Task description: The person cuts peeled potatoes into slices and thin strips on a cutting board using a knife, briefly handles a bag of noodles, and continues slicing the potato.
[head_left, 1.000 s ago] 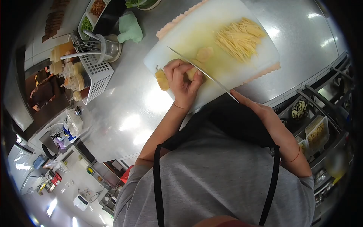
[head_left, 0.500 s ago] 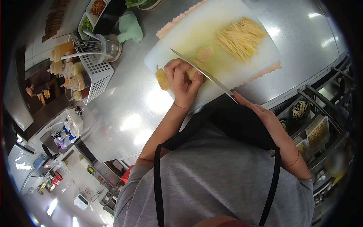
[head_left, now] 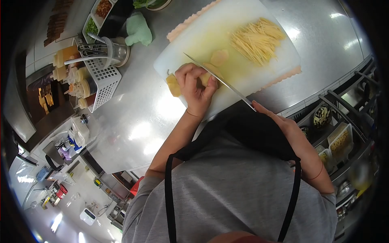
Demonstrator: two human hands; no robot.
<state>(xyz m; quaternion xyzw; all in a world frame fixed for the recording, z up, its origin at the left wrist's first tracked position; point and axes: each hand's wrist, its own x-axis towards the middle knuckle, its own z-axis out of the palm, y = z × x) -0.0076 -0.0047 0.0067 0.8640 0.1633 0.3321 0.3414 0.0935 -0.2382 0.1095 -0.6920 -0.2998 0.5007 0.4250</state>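
My left hand (head_left: pixel 196 87) is closed, its fingers curled over a peeled piece of potato (head_left: pixel 211 69) on the white cutting board (head_left: pixel 174 52). In my right hand (head_left: pixel 270 113) is a long knife (head_left: pixel 227 83); the apron partly hides its handle and the fingers. The blade lies slantwise across the potato, right beside my left fingertips. Just beyond the blade a round potato slice (head_left: pixel 219 58) lies flat. Another potato piece (head_left: pixel 173 86) sits at the board's left edge, next to my left hand. A heap of thin potato strips (head_left: pixel 257 40) is at the far right of the board.
A peach-coloured cloth (head_left: pixel 194 18) shows under the board on the steel counter (head_left: pixel 137 117). To the left stand a white basket (head_left: pixel 106 87) of sauce bottles, a container of utensils (head_left: pixel 117 50) and a green cloth (head_left: pixel 138 29). Food tubs (head_left: pixel 340 141) are at the right.
The knife has shifted very slightly to the right along the potato. My left hand stays in place. A person partly visible in the left background is no longer in view.
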